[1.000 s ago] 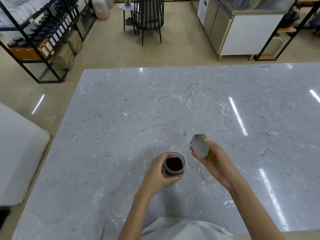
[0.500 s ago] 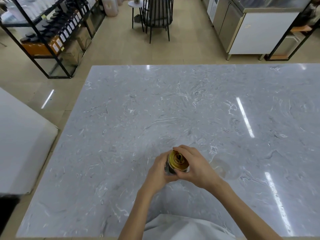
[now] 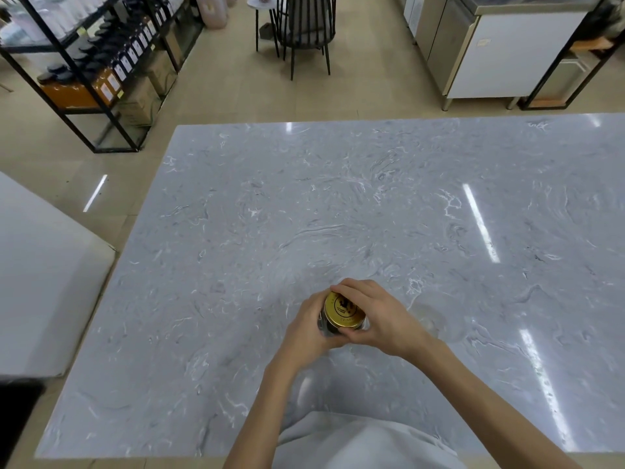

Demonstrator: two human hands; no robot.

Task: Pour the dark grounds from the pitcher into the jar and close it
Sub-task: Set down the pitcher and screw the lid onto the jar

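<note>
A small glass jar with dark contents stands on the grey marble table, near the front middle. A gold lid with dark print sits on top of the jar. My left hand wraps the jar's left side. My right hand curls around the lid from the right, fingers over its far edge. Most of the jar's glass is hidden by both hands. No pitcher is in view.
Beyond the table's far edge stand a black shelf rack with bottles at the left, a black chair in the middle and a steel-and-white cabinet at the right. A white surface lies left of the table.
A second ago my right hand held the lid in the air beside the open jar. The lid came down onto the jar, and both hands have stayed around it since.
</note>
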